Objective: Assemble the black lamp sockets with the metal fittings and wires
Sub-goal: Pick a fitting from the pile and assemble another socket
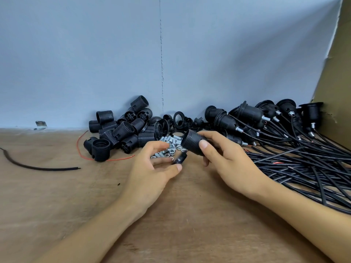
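Black ribbed socket shell (191, 144) sits pinched between thumb and fingers of the right hand (228, 160), just above the wooden table (190, 215). The left hand (152, 168) pinches a small black part (180, 159) beside it. Metal fittings (169, 142) lie just behind, loose sockets (121, 130) heaped left, wired sockets (266, 118) right.

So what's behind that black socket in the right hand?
A heap of silver metal fittings, then loose black rings by the wall. The socket and right hand cover part of both.
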`<state>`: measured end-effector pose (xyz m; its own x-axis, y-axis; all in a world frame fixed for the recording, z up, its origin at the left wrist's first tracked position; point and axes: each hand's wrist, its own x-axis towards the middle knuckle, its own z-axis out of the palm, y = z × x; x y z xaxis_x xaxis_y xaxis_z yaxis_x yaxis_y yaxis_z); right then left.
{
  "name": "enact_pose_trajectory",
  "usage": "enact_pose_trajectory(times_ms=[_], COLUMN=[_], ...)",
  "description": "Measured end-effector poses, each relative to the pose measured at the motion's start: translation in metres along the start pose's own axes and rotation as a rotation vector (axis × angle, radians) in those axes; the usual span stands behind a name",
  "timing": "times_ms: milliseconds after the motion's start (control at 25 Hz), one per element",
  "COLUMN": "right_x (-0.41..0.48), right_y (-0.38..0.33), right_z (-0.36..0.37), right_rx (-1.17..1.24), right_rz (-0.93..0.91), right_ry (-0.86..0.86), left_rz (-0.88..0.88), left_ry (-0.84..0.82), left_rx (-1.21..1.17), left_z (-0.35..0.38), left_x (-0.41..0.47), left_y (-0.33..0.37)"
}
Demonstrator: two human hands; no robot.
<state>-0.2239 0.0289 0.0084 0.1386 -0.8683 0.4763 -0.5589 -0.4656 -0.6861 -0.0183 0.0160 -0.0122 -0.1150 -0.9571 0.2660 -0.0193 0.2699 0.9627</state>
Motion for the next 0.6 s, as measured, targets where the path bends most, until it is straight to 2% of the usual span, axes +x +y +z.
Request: enact_pose_trajectory(times_ms=[320,480,600], right_x=[-0.001,0.000,-0.001], right_y=[0.006,0.008,0.006], right_z=[0.006,0.006,0.006], right_rx=[-0.101,-0.049,-0.009], right_rz=[0.009,0.046,0.066], right_ry=[-0.043,-0.011,0.004], left_rz=[0.068,0.195,0.174], left_ry=[-0.068,-0.113,-0.117], left_rx=[0.221,0.517,0.571], left_z=[0.008,0.010,0.013], left_x=[-0.005,-0.008,-0.010], left_y=[0.001,-0.002,0.001])
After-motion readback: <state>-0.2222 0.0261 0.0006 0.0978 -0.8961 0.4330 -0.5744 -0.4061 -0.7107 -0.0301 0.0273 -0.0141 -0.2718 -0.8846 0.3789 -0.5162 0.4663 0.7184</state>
